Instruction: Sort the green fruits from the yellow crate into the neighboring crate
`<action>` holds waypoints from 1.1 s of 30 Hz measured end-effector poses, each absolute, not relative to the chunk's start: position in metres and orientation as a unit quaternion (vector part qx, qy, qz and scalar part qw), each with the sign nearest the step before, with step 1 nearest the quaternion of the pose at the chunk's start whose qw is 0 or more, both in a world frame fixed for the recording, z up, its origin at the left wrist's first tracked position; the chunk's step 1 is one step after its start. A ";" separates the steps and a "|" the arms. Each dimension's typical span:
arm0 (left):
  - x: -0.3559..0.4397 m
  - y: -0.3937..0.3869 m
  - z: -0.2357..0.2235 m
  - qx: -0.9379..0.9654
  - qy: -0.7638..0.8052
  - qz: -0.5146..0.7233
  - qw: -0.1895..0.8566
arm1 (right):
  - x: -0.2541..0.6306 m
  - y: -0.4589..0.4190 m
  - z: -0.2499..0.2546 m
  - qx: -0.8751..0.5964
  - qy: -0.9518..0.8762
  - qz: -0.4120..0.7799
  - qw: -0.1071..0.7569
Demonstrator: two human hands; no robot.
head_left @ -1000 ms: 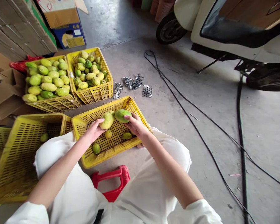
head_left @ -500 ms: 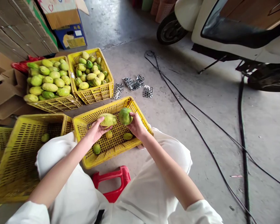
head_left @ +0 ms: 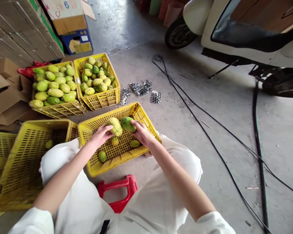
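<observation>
My left hand [head_left: 100, 136] grips a yellow-green fruit [head_left: 114, 126] over the yellow crate [head_left: 95, 167] between my knees. My right hand [head_left: 142, 134] holds a greener fruit [head_left: 127, 123] right beside it; the two fruits touch. Three small fruits lie on the crate's floor: one [head_left: 102, 156] at the near left, one [head_left: 115, 141] under my hands, one [head_left: 134, 143] at the right. I sit on a red stool [head_left: 117, 191].
Two yellow crates [head_left: 61, 110] [head_left: 102, 99] full of green-yellow fruit stand behind. An almost bare yellow crate [head_left: 26, 156] holding one fruit [head_left: 49, 144] sits left. Cardboard boxes [head_left: 12, 35] at far left, foil packets [head_left: 140, 88] and black cables [head_left: 210, 130] on the floor, a scooter [head_left: 234, 35] at right.
Both hands have turned their fruits over the crate. The right hand's fruit was raised on end half a second ago and now lies lower against the left one.
</observation>
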State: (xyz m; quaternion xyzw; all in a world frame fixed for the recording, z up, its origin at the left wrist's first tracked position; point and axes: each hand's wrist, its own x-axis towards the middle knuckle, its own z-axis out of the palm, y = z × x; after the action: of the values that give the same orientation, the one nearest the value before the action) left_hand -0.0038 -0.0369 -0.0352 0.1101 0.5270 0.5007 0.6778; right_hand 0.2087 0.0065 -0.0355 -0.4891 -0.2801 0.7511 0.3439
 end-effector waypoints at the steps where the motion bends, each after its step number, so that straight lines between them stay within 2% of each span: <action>1: -0.003 -0.037 -0.036 0.105 0.533 0.504 0.672 | 0.209 0.006 -0.034 -0.490 -0.280 0.750 0.344; 9: -0.004 -0.034 -0.038 0.083 0.538 0.544 0.638 | 0.205 -0.002 -0.026 -0.466 -0.329 0.743 0.349; 15: -0.001 -0.037 -0.038 0.085 0.528 0.507 0.676 | 0.201 -0.001 -0.027 -0.479 -0.369 0.707 0.368; 24: -0.003 -0.038 -0.038 0.118 0.523 0.508 0.674 | 0.206 0.007 -0.031 -0.434 -0.303 0.769 0.358; 33: 0.001 -0.039 -0.038 0.120 0.523 0.497 0.682 | 0.205 0.011 -0.037 -0.472 -0.282 0.742 0.383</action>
State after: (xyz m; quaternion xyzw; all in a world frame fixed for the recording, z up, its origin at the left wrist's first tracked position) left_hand 0.0010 -0.0391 -0.0384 0.1195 0.5231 0.4974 0.6817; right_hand 0.2051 0.0108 -0.0374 -0.4720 -0.2816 0.7422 0.3835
